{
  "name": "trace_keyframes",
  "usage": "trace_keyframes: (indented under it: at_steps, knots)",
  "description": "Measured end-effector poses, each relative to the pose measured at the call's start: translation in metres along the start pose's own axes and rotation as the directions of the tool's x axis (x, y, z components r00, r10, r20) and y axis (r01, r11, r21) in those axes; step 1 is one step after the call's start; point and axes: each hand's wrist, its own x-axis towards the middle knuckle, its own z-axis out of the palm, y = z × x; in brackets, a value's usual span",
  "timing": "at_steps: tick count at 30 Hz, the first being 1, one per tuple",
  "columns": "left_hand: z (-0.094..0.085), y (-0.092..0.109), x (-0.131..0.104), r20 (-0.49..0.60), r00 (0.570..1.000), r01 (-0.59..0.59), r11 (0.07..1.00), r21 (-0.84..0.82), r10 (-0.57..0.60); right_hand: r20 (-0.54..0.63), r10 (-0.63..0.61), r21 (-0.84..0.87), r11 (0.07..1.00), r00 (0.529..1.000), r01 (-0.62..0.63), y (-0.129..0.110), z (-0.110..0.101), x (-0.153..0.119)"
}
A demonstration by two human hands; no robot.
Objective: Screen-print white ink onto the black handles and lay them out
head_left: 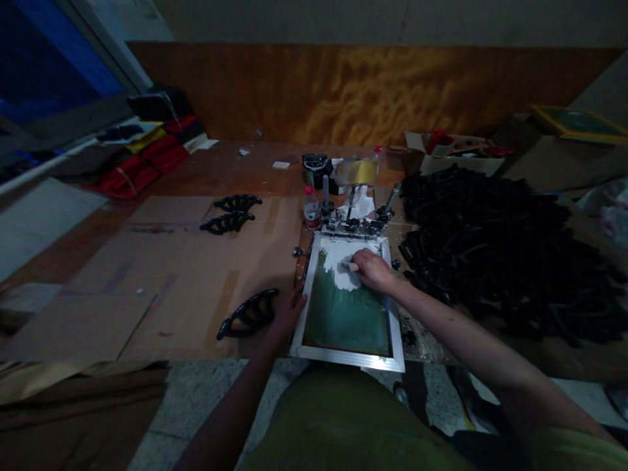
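A silver-edged printing screen (392, 314) lies in front of me, its green mesh partly covered at the far end by white ink (333, 252). My right hand (373, 269) is closed around a small squeegee (351, 267), which sits in the ink. Beside the screen's left edge is my left hand (289, 311), its fingers stretched toward the frame; whether it presses on it I cannot tell. Just left of that hand rests a black curved, ribbed plastic part (248, 314). Metal clamps (350, 224) stand at the screen's far end.
Two more black parts (230, 212) lie on the cardboard (181, 275) at left. A large heap of black pieces (490, 235) fills the right side. Behind the screen are a red-capped bottle (311, 210), a dark tub (314, 171) and a tape roll (357, 171).
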Motion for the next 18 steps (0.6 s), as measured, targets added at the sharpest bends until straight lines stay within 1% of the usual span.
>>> trace_keyframes:
  at_steps: [2,4,5,7,9,11,13,14,15,16,17,18]
  knots:
    - [0.0,0.003,-0.001,0.016,1.0,-0.011,0.999,-0.032,0.011,-0.043,-0.028,-0.02,0.999,0.999,0.027,-0.004,0.009,-0.007]
    - [0.0,0.005,-0.002,0.021,1.0,-0.004,0.998,-0.056,0.005,-0.03,-0.098,0.0,0.995,0.995,0.098,-0.006,0.015,-0.017]
    - [0.0,0.007,-0.003,0.019,1.0,0.005,0.998,-0.059,-0.004,-0.022,-0.114,0.023,0.993,0.993,0.115,-0.006,0.016,-0.019]
    - [-0.001,0.012,-0.005,0.02,1.0,0.022,0.999,-0.038,-0.021,-0.025,-0.085,0.069,0.994,0.996,0.087,0.0,0.01,-0.014]
    - [-0.004,0.021,-0.009,0.028,0.999,0.026,1.0,0.011,-0.027,-0.058,0.012,0.1,0.995,0.998,-0.006,0.011,-0.001,0.006]
    - [-0.01,0.033,-0.013,0.038,0.999,0.016,0.998,0.066,-0.018,-0.072,0.148,0.086,0.986,0.986,-0.141,0.022,-0.017,0.033]
    - [-0.018,0.048,-0.017,0.035,0.999,0.003,0.995,0.1,-0.007,-0.052,0.286,0.014,0.958,0.957,-0.286,0.033,-0.035,0.054]
    - [-0.022,0.056,-0.017,0.028,1.0,0.0,0.994,0.106,-0.003,-0.061,0.345,-0.027,0.937,0.937,-0.347,0.039,-0.044,0.06]
    - [-0.026,0.065,-0.017,0.018,1.0,-0.003,0.994,0.109,0.001,-0.097,0.388,-0.056,0.917,0.917,-0.394,0.046,-0.053,0.06]
    - [-0.029,0.074,-0.016,0.01,1.0,-0.008,0.994,0.105,0.007,-0.16,0.417,-0.061,0.9,0.895,-0.431,0.055,-0.061,0.056]
    - [-0.031,0.083,-0.013,0.007,1.0,-0.017,0.996,0.087,0.016,-0.24,0.443,-0.043,0.884,0.864,-0.465,0.065,-0.067,0.048]
    - [-0.032,0.093,-0.01,0.005,0.999,-0.032,0.998,0.051,0.032,-0.319,0.479,-0.005,0.862,0.818,-0.507,0.076,-0.071,0.037]
